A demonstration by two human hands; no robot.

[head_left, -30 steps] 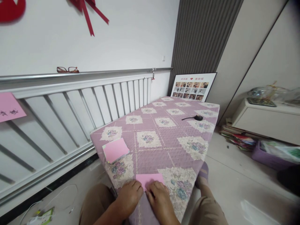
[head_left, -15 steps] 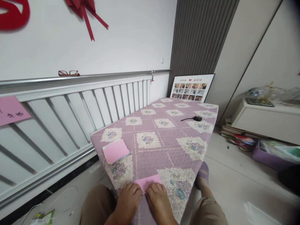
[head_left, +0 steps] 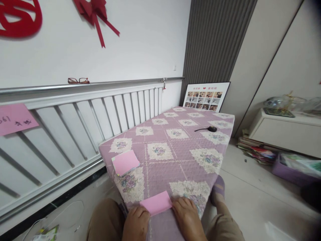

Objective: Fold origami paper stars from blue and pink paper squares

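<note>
A sheet of pink paper (head_left: 156, 202), which looks folded over, lies at the near end of the table. My left hand (head_left: 136, 222) is at its left edge, fingers bent and close together against the paper. At the opposite end, my right hand (head_left: 187, 214) has its fingers curled down at the right corner of the sheet. Both thumbs are mostly hidden. Farther up on the left rests a stack of paper (head_left: 126, 163) with a pink sheet on top and other colours at its edges.
The table wears a purple floral cloth (head_left: 163, 170). A black object with a thin strap (head_left: 212, 129) sits toward the far right. A white radiator (head_left: 95, 115) runs along the left side, with glasses (head_left: 78, 80) on the pipe above. A framed photo board (head_left: 205, 96) leans behind.
My hands have moved apart from the middle of the paper's near edge to its two ends, uncovering more of the sheet. The view has shifted slightly.
</note>
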